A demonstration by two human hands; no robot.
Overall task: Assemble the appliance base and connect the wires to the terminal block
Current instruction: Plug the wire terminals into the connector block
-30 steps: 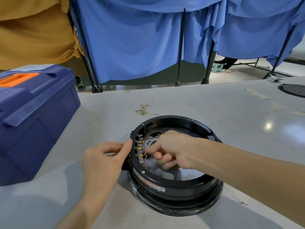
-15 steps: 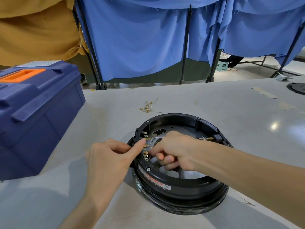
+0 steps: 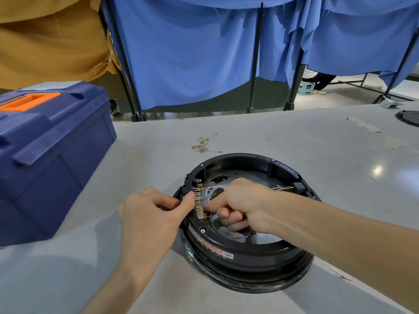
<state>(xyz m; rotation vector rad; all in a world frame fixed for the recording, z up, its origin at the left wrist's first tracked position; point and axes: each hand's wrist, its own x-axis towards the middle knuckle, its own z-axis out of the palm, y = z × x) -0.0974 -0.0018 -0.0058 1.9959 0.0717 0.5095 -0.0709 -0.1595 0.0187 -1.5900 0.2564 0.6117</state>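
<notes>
Wiring step: my left hand (image 3: 149, 214) pinches the terminal block (image 3: 199, 193); my right hand (image 3: 240, 200) pinches a wire (image 3: 212, 220), which next needs a straight push.

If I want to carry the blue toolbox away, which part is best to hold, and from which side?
Probably the orange handle on top of the toolbox, taken from above. It lies flat in the lid, so the fingers must hook under it first. The wide walls give one hand little hold.
</notes>
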